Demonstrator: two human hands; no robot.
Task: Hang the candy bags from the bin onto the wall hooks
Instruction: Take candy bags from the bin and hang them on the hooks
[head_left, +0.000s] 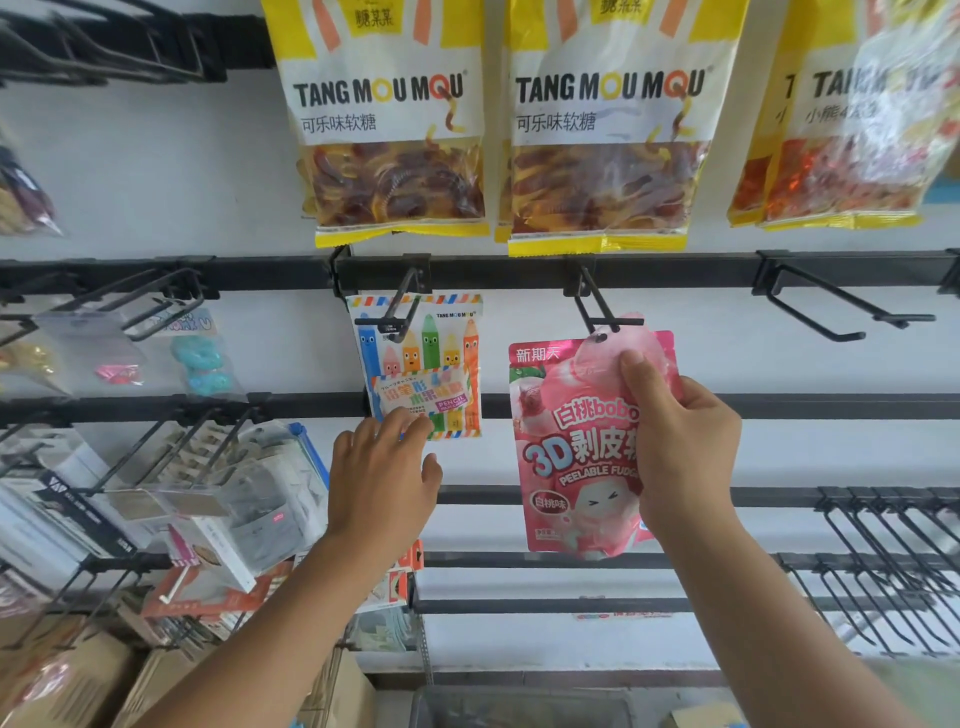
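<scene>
A pink peach candy bag (566, 452) is held up at the tip of a black wall hook (597, 306), its top hole right at the hook's end. My right hand (675, 441) grips that bag along its right side, thumb on the front. A colourful pencil-print candy bag (421, 364) hangs on the hook (402, 306) to the left. My left hand (384, 478) reaches up with fingers spread, fingertips touching the lower edge of the pencil bag. A grey bin's rim (519, 696) shows at the bottom centre.
Large yellow gummy bags (389, 130) hang on the row above. An empty hook (831, 306) juts out at the right, and several bare hooks (883, 561) crowd the lower right. Boxed goods and clear packets (218, 493) fill the hooks on the left; cardboard boxes (78, 675) sit below.
</scene>
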